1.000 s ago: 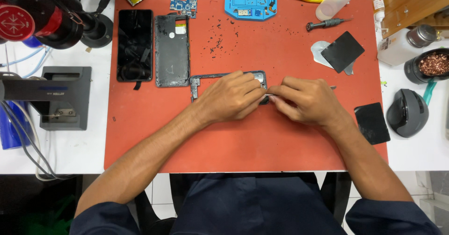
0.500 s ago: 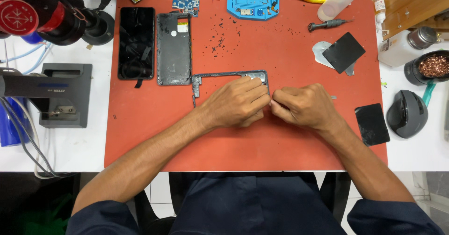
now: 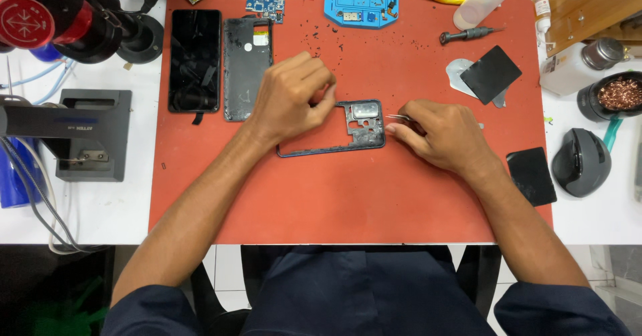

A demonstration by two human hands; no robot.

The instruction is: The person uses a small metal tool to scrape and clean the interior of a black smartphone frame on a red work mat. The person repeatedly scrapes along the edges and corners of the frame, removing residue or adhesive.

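A dark phone middle frame (image 3: 363,121) lies flat on the red mat (image 3: 348,195), its camera window at the right end. My left hand (image 3: 291,95) hovers over the frame's left part, fingers curled, thumb pressed to forefinger; I cannot see anything between them. At the frame's right side my right hand (image 3: 445,135) rests on the mat, pinching thin metal tweezers (image 3: 399,117) whose tips point left, just beside the frame's upper right corner.
A black phone screen (image 3: 194,60) and a back cover (image 3: 247,58) lie at the mat's upper left, a circuit board (image 3: 265,2) and a blue parts tray (image 3: 364,0) at the top. To the right are a screwdriver (image 3: 468,35), black pads (image 3: 490,74), a mouse (image 3: 582,162); a microscope (image 3: 60,18) stands at the left.
My left hand has lifted off the frame and moved up and left, uncovering it. The right hand drew back slightly to the right, with the tweezers still in it.
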